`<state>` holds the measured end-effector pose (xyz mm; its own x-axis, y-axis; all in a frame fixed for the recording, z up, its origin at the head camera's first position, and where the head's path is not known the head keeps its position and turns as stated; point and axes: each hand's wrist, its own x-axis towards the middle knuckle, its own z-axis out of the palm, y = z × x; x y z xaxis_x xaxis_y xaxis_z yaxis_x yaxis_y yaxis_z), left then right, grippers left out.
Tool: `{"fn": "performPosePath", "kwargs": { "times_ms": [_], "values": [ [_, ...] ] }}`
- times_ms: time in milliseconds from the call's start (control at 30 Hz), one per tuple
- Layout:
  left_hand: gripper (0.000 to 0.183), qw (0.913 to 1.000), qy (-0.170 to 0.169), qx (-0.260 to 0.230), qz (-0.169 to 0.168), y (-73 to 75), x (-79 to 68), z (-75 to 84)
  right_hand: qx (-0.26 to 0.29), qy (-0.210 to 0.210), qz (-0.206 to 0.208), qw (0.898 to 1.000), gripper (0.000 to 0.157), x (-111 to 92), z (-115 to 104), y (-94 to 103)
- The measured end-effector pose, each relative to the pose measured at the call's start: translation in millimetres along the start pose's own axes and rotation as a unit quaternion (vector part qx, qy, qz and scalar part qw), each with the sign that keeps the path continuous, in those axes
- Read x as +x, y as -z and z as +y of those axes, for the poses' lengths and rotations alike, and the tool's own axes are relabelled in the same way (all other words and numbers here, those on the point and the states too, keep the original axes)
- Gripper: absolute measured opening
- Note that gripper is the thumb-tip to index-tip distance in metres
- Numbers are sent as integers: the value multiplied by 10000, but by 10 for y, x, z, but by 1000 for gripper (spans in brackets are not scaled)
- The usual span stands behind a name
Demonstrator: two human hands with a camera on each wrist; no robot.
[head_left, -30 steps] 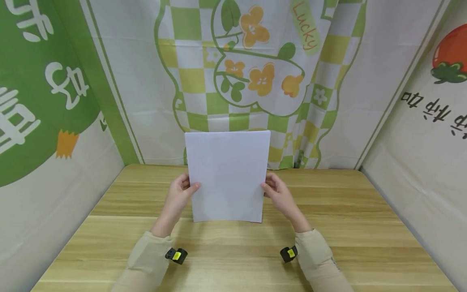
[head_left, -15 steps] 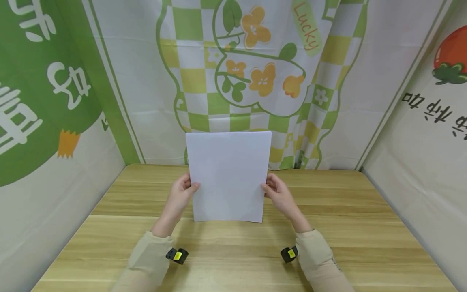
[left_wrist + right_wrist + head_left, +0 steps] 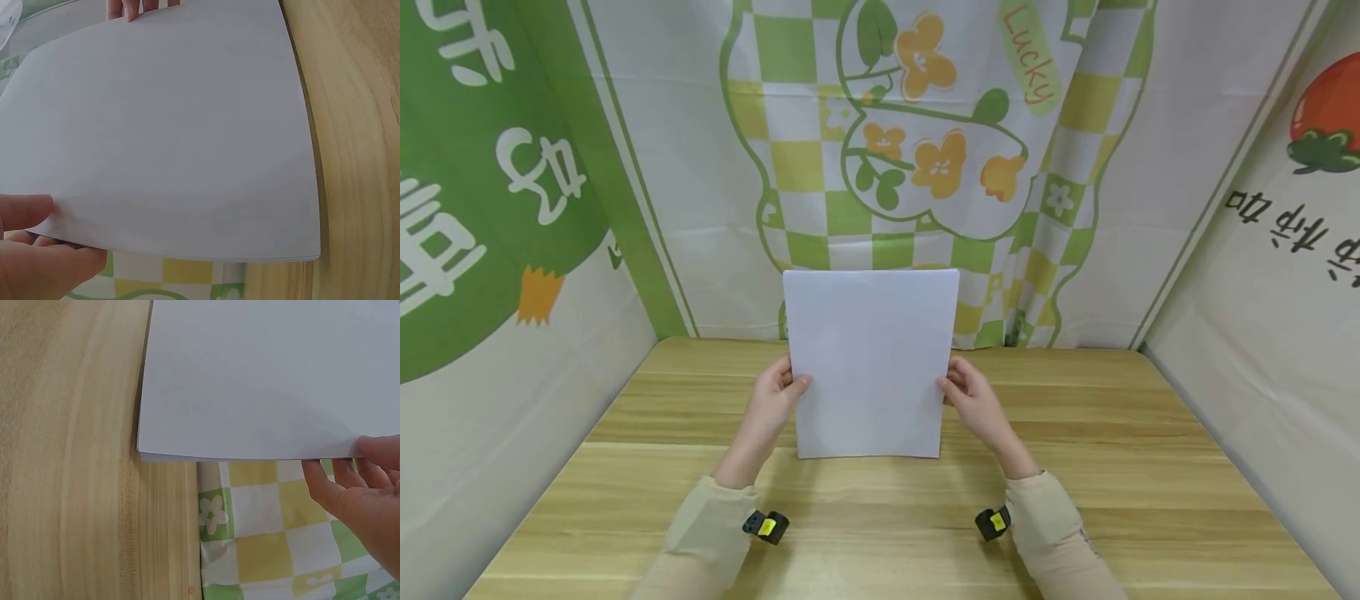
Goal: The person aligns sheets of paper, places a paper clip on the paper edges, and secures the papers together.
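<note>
Paper: a stack of plain white rectangular paper sheets [image 3: 871,367] stands nearly upright in the middle of the head view, its blank broad face toward the camera.
Left hand: the left hand [image 3: 770,392], left of centre, holds the stack in a narrow pinch at its left edge, thumb over the front face, fingers curled behind.
Right hand: the right hand [image 3: 973,395], right of centre, pinches the opposite edge, thumb in front, fingers behind.
Paper between hands: the stack touches both hands, which grip it a little below mid-height.
Sheet edges: layered sheets show at the stack's corner, lower right in the left wrist view and left of centre in the right wrist view.
Lower edge: close over the light-brown wood-grain table [image 3: 880,517]; whether it touches, I cannot tell.
Sleeves and cuffs: a beige left sleeve [image 3: 707,533] and a beige right sleeve [image 3: 1048,512] enter from the bottom of the head view; beside each sits a small black device with a yellow label, the left one [image 3: 767,527] and the right one [image 3: 993,522].
Backdrop: a green, yellow and white checked curtain [image 3: 797,167] with orange flowers hangs at upper centre; a green-and-white printed fabric panel [image 3: 467,192] fills the left, a white fabric panel [image 3: 1262,333] with a red tomato print [image 3: 1328,112] the right.
</note>
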<state>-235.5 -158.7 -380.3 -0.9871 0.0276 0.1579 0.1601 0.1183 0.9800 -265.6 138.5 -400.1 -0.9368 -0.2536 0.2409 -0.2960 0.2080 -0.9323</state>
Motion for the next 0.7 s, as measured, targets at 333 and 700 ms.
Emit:
{"fn": "performPosePath", "kwargs": {
  "times_ms": [333, 700],
  "values": [
    [44, 9999, -68, 33, 89, -17, 1, 42, -4, 100, 67, 9999, 22, -22, -81, 19],
    [43, 9999, -109, -21, 49, -29, 3, 65, -20, 171, 62, 9998, 22, -26, -74, 35]
  ]
}}
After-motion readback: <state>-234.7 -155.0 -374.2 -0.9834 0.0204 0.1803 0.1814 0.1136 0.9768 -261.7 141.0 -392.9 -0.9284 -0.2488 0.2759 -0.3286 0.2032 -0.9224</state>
